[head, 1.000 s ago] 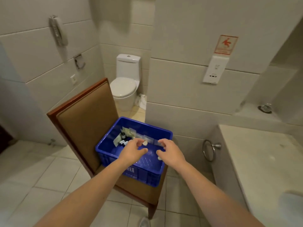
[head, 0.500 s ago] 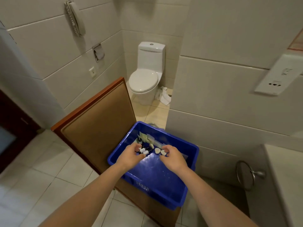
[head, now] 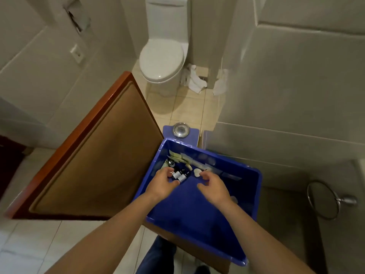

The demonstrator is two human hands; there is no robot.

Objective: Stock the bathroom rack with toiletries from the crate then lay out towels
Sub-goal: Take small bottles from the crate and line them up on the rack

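both hands working in the crate's far left corner

the blue crate (head: 189, 218) is sitting on a chair (head: 98, 165), and the chair's padded back is rising just beside the crate's left wall. a tiled wall (head: 286, 95) is standing close behind the crate's far rim and right corner. a towel ring (head: 324, 200) is hanging on the darker panel to the right, well apart from the crate. a blue lid (head: 180, 130) with a round metal top is lying just past the far corner. floor tiles (head: 29, 244) are showing at the lower left, and more are running on toward the toilet (head: 162, 60).

the toiletries are lying bunched in the crate's far left corner. pale sachets (head: 177, 157) are lying along the far wall, with small dark bottles (head: 180, 176) just in front of them. bare blue floor is showing across the crate's near half, under both forearms.

the left hand (head: 163, 185) is reaching in by the left wall. its fingers (head: 167, 172) are curling narrowly, forefinger and thumb pinching the bottles' pale capped ends. the right hand (head: 214, 187) is hovering near it, apart from it. its fingers (head: 205, 176) are half curled, with the tips just beside a small white piece (head: 196, 172). whether they are gripping it cannot be told.
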